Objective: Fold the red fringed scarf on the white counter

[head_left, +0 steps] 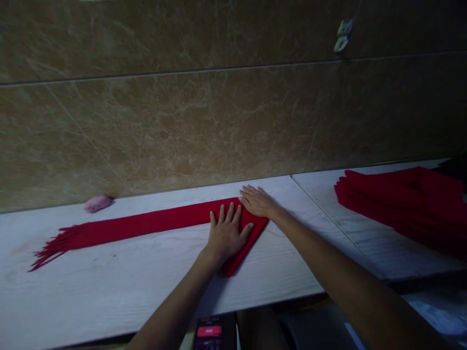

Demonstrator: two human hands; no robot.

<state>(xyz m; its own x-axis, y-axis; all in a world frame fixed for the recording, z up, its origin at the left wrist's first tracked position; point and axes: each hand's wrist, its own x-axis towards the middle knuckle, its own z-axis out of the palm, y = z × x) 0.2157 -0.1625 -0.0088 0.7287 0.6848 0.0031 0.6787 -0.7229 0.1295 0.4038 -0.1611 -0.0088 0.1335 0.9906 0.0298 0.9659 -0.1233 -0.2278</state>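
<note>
A long red scarf [146,224] lies flat along a pale wooden table [109,291], its fringed end at the far left and its right end folded into a triangle. My left hand [226,234] rests flat on that folded triangle, fingers spread. My right hand [257,201] lies flat on the triangle's upper right corner, fingers stretched toward the wall.
A stack of folded red scarves [404,204] sits on the adjoining table at the right. A small pink object [98,203] lies by the brown marbled wall [219,107]. A phone with a lit screen [211,333] shows below the table's front edge.
</note>
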